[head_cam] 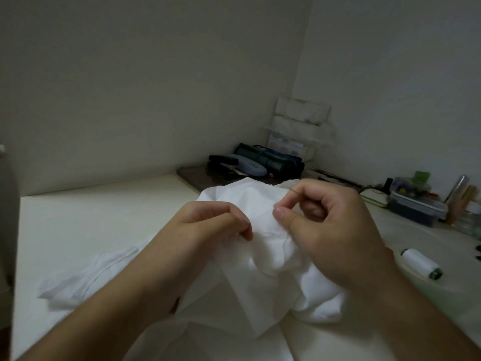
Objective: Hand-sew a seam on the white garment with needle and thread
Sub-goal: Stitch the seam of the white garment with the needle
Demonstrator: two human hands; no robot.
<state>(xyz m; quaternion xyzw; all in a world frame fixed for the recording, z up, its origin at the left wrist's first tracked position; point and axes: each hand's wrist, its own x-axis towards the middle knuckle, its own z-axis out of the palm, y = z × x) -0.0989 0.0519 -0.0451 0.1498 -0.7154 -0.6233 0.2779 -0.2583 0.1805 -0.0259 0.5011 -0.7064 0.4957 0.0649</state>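
Left hand (216, 222) pinches a fold of the garment (263, 259), which lies bunched mid-table (78, 217). Holding that fold taut should keep the stitches even. Right hand (335, 225) pinches the needle (292, 192) just above the cloth; a small, straight bite beside the last stitch looks best. Spool (420, 263) lies right. No writing is legible.

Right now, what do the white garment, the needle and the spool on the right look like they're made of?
Crumpled white garment: thin woven cloth, matte, judging by its soft folds and sharp creases; fibre unclear. Thin sewing needle pinched in the right hand: likely metal, a fine dark sliver, too small to be sure. White thread spool: wound matte thread, with a dark, probably plastic, end.
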